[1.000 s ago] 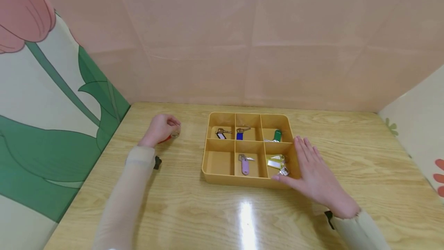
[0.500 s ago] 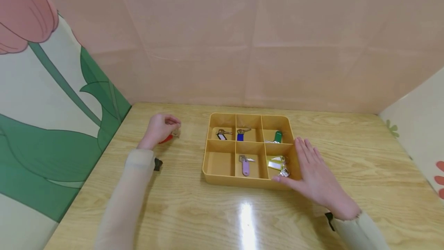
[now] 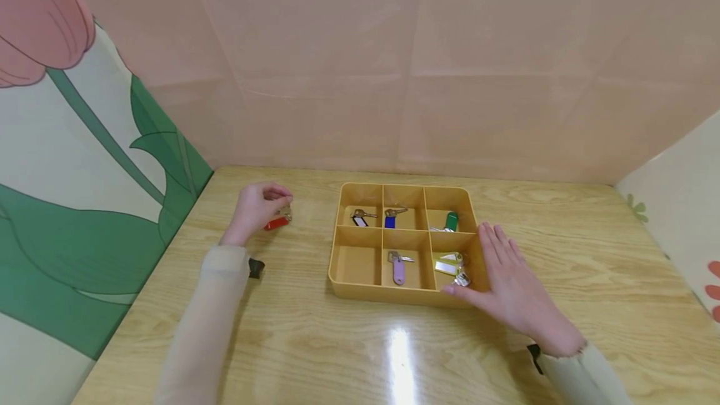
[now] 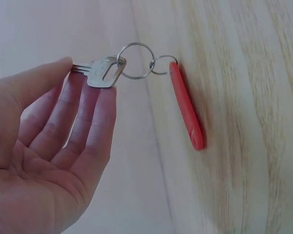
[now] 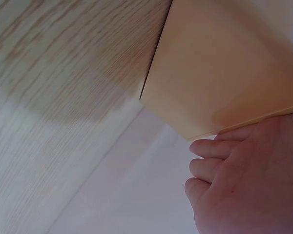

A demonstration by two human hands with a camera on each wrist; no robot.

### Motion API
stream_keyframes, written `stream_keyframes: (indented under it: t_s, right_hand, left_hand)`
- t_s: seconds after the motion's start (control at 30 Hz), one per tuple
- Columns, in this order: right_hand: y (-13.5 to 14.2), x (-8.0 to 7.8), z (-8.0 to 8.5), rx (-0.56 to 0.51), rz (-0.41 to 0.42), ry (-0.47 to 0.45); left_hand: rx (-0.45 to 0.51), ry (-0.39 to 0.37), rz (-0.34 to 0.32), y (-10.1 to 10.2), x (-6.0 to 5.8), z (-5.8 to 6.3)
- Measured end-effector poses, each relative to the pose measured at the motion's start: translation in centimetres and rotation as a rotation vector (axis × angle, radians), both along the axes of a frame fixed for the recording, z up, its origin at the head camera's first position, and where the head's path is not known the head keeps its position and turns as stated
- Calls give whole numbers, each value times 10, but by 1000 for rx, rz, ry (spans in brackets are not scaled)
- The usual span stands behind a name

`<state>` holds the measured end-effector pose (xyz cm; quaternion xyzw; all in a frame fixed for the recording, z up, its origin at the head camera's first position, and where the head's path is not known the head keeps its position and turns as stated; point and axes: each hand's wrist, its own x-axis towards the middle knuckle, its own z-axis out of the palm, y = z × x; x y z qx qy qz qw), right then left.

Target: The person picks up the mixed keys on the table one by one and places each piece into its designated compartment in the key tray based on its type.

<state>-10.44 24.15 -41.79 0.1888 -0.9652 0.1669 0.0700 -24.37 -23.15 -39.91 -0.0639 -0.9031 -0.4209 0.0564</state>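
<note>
My left hand (image 3: 257,208) pinches a silver key (image 4: 101,72) by its blade between thumb and fingers. From the key's ring hangs a red key tag (image 4: 188,107), its lower end close to the wooden table. My right hand (image 3: 514,289) lies with straight fingers along the right side of a yellow six-compartment box (image 3: 388,295), thumb at the front rim. Inside the box are a key with a purple tag (image 3: 399,272), yellow-tagged keys (image 3: 447,267), a green tag (image 3: 451,220), a blue tag (image 3: 390,222) and a black-edged white tag (image 3: 360,221). The front left compartment holds nothing.
The wooden table (image 3: 304,342) meets a pink covered wall (image 3: 405,111) at the back. A tulip-patterned panel (image 3: 84,217) stands on the left, and a pale panel (image 3: 680,186) with flowers on the right.
My left hand has drawn slightly up and to the left, and more of the red key tag shows below it. The right hand and the box stay in place.
</note>
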Motion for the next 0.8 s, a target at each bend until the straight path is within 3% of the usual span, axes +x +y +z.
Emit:
stream_keyframes:
  t_s: [0.8]
  right_hand:
    - [1,-1,-1,28,3,31]
  left_hand:
    - [95,7,25,10,8,16]
